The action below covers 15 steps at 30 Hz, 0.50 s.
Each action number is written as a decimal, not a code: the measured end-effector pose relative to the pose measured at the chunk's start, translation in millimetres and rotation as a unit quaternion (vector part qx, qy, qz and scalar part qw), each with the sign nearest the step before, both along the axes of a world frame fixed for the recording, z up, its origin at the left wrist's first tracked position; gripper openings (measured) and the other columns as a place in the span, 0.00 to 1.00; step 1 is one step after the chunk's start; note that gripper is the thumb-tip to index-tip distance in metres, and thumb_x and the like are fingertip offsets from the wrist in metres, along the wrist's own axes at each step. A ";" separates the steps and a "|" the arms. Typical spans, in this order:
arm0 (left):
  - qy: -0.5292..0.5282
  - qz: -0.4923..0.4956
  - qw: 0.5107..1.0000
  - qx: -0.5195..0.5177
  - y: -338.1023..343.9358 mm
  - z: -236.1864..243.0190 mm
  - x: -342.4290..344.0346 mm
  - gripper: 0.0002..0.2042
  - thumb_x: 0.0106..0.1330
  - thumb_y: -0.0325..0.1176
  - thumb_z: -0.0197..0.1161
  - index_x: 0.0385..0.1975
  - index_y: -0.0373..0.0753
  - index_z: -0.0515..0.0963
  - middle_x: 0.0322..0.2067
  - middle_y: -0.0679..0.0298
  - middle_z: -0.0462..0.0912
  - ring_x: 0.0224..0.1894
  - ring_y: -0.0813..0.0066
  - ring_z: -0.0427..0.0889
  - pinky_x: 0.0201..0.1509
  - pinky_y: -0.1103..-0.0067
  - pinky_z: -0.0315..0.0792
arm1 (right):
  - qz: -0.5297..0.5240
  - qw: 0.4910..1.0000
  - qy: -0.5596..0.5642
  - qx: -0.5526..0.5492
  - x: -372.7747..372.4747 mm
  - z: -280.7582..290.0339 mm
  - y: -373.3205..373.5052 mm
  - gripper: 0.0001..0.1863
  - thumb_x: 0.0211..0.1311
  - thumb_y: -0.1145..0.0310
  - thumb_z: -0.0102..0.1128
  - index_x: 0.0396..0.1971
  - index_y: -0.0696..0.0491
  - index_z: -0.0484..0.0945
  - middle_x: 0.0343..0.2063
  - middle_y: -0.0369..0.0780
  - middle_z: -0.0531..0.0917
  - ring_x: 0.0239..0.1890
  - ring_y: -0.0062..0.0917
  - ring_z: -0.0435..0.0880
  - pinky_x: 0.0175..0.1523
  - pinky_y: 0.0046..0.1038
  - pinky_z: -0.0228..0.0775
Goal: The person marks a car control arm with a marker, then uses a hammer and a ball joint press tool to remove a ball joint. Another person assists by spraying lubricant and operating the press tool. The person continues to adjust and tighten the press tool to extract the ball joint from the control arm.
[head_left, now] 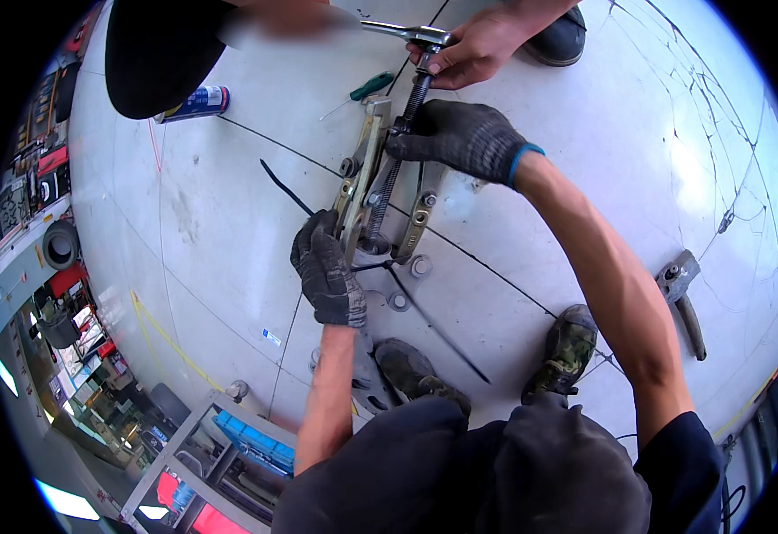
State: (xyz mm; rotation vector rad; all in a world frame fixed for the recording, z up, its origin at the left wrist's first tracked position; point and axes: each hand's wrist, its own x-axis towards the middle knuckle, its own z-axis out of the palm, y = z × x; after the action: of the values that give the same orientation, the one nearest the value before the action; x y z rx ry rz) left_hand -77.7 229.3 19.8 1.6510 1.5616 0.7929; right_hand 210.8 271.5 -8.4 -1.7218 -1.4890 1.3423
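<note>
A jaw puller (417,222) with a long threaded screw and pale metal legs stands over a metal part with bolts (420,265) on the floor. My left hand (325,271), in a dark glove, is closed at the puller's left leg; its fingertips are partly hidden. My right hand (469,138), gloved too, wraps round the puller's upper end beside the screw. Above it, a co-worker's bare hand (482,44) holds a ratchet wrench (424,36) and socket at the screw's top. Thin black strips (438,329) stick out from beside my left hand and the metal part.
A green-handled screwdriver (373,85) and a blue spray can (202,103) lie beyond the puller. To the right rests a hammer (675,276). My shoes (562,351) stand close to the work. A grey cart (175,454) with a blue tray is at lower left.
</note>
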 end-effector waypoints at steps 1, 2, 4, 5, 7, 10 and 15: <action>0.182 -0.088 0.978 0.056 4.2 2.5 -11.4 0.22 0.79 0.46 0.52 0.60 0.34 0.77 0.56 0.52 0.80 0.63 0.46 0.74 0.72 0.56 0.63 | 0.028 0.998 0.049 -0.016 7.0 8.6 9.5 0.40 0.61 0.30 0.62 0.53 0.54 0.85 0.40 0.43 0.89 0.41 0.32 0.86 0.50 0.33 0.77; 0.221 -0.157 0.957 0.108 10.1 1.8 -18.2 0.22 0.78 0.46 0.52 0.60 0.34 0.78 0.56 0.52 0.80 0.63 0.45 0.74 0.72 0.55 0.63 | 0.056 0.993 0.099 -0.032 12.8 11.6 16.7 0.40 0.60 0.30 0.62 0.53 0.54 0.85 0.39 0.42 0.89 0.40 0.31 0.86 0.49 0.32 0.77; 0.292 -0.290 0.887 0.209 20.6 7.8 -16.9 0.23 0.77 0.46 0.54 0.59 0.35 0.79 0.56 0.52 0.81 0.65 0.45 0.73 0.73 0.53 0.62 | 0.011 0.985 0.173 -0.025 11.8 2.5 16.2 0.37 0.61 0.35 0.66 0.51 0.57 0.84 0.35 0.40 0.87 0.37 0.26 0.82 0.47 0.30 0.76; 0.252 -0.286 0.900 0.212 17.8 11.6 -14.3 0.22 0.74 0.45 0.58 0.56 0.34 0.80 0.55 0.50 0.81 0.62 0.44 0.75 0.71 0.52 0.63 | -0.032 0.976 0.213 -0.014 11.1 -1.7 13.7 0.36 0.61 0.36 0.67 0.50 0.57 0.84 0.34 0.40 0.86 0.37 0.25 0.81 0.47 0.29 0.75; 0.207 -0.278 0.918 0.191 18.2 2.7 -20.3 0.21 0.73 0.44 0.59 0.55 0.34 0.80 0.54 0.48 0.81 0.60 0.43 0.76 0.70 0.53 0.64 | -0.208 0.889 0.407 -0.021 3.0 -10.6 10.6 0.27 0.63 0.46 0.72 0.48 0.55 0.84 0.32 0.37 0.84 0.36 0.24 0.81 0.43 0.28 0.76; 0.197 -0.286 0.923 0.167 18.8 11.3 -16.3 0.19 0.72 0.40 0.61 0.55 0.34 0.79 0.52 0.47 0.81 0.56 0.42 0.78 0.68 0.54 0.66 | -0.260 0.844 0.465 -0.065 1.0 -12.5 23.3 0.20 0.72 0.55 0.62 0.55 0.51 0.83 0.48 0.37 0.86 0.49 0.22 0.83 0.61 0.29 0.74; 0.202 -0.306 0.922 0.123 23.6 10.2 -21.6 0.20 0.67 0.33 0.68 0.57 0.35 0.77 0.49 0.47 0.82 0.54 0.43 0.79 0.68 0.54 0.66 | -0.300 0.810 0.473 -0.175 -26.7 -14.5 52.3 0.15 0.70 0.53 0.65 0.34 0.50 0.79 0.24 0.33 0.78 0.24 0.22 0.76 0.29 0.28 0.73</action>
State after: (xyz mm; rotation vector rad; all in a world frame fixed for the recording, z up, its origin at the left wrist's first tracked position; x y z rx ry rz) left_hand -99.3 252.9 30.0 2.4335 1.0980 0.3272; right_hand 184.1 323.8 -22.9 -1.1752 -0.1205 1.7416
